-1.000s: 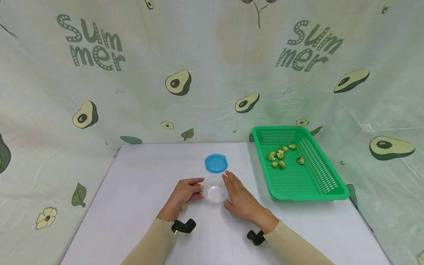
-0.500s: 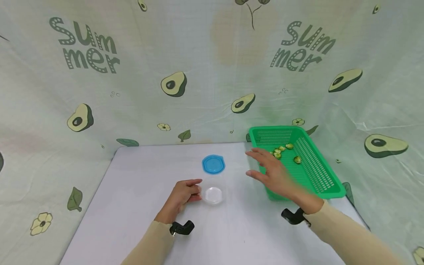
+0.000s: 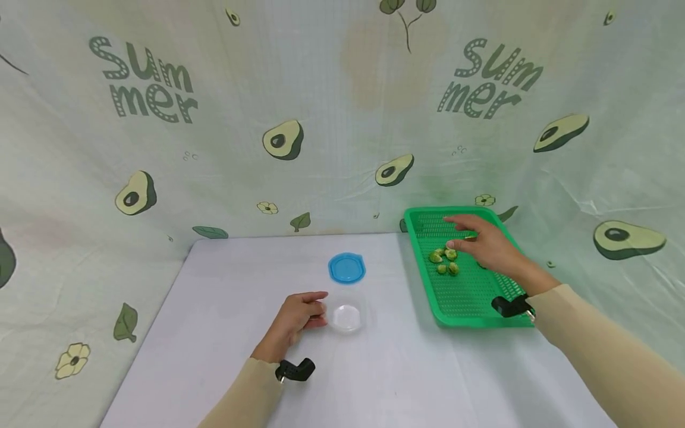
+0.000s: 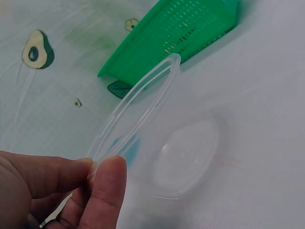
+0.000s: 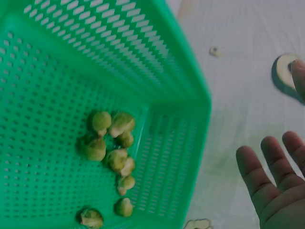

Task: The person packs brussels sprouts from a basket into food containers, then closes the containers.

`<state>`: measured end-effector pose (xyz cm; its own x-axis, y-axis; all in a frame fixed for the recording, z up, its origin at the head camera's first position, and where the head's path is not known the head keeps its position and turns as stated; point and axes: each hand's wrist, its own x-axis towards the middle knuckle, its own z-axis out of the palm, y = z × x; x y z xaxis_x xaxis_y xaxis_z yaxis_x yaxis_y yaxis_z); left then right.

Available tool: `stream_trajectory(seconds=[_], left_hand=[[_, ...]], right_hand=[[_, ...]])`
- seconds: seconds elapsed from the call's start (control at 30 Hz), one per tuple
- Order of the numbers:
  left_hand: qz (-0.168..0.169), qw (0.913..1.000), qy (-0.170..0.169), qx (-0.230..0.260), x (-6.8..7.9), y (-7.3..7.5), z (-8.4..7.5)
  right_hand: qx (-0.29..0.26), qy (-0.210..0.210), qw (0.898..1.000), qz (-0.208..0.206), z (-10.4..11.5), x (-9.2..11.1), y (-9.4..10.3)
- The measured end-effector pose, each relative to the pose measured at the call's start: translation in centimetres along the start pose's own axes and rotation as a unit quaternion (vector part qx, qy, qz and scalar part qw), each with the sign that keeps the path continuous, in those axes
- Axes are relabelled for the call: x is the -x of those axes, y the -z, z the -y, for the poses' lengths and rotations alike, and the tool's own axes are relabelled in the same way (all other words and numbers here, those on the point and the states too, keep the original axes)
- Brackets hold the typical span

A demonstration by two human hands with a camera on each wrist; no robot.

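Note:
My left hand (image 3: 297, 318) pinches the rim of a round clear plastic container (image 3: 345, 319) between thumb and fingers. The left wrist view shows the thumb (image 4: 107, 186) on the near edge of that see-through tub (image 4: 188, 155). My right hand (image 3: 489, 246) is over the green basket (image 3: 432, 297), its fingers spread and nothing between them. Several Brussels sprouts (image 3: 439, 257) lie loose on the basket floor near the hand. In the right wrist view the sprouts (image 5: 116, 160) gather near one wall, beside the open fingers (image 5: 252, 169).
A blue lid (image 3: 346, 268) lies flat on the white table (image 3: 230, 297) just beyond the container. The perforated basket stands at the table's right side, its walls raised around the sprouts. A printed cloth (image 3: 332, 119) hangs behind the table.
My right hand has left the container's side and moved right and away from me, over the basket. The left hand has kept its pinch on the container's rim.

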<state>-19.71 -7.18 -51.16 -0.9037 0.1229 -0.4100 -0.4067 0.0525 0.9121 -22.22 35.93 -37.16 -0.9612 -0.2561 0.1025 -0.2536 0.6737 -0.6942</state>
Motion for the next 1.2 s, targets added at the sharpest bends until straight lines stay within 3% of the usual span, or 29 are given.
stream_trajectory(seconds=[0.37,0.73,0.83,1.0,1.2], left_hand=[[0.000,1.0000,-0.004,-0.008,0.3,0.0,0.1],[0.003,1.0000,-0.001,0.002,0.0,0.0,0.1],[0.002,1.0000,-0.005,0.001,0.0,0.0,0.0],[-0.005,1.0000,-0.001,-0.009,0.2,0.0,0.1],[-0.001,0.9998,0.000,-0.018,0.3,0.0,-0.1]], right_hand=[[-0.020,-0.026,0.999,0.038,-4.7,-1.7,-0.2],[-0.070,-0.065,0.993,0.063,-8.0,-2.3,-0.7],[-0.088,-0.077,0.989,0.091,-9.5,-2.4,-0.8],[-0.071,-0.107,0.979,0.156,-12.0,-2.3,-1.5],[-0.070,-0.118,0.976,0.168,-13.7,-2.4,-2.1]])
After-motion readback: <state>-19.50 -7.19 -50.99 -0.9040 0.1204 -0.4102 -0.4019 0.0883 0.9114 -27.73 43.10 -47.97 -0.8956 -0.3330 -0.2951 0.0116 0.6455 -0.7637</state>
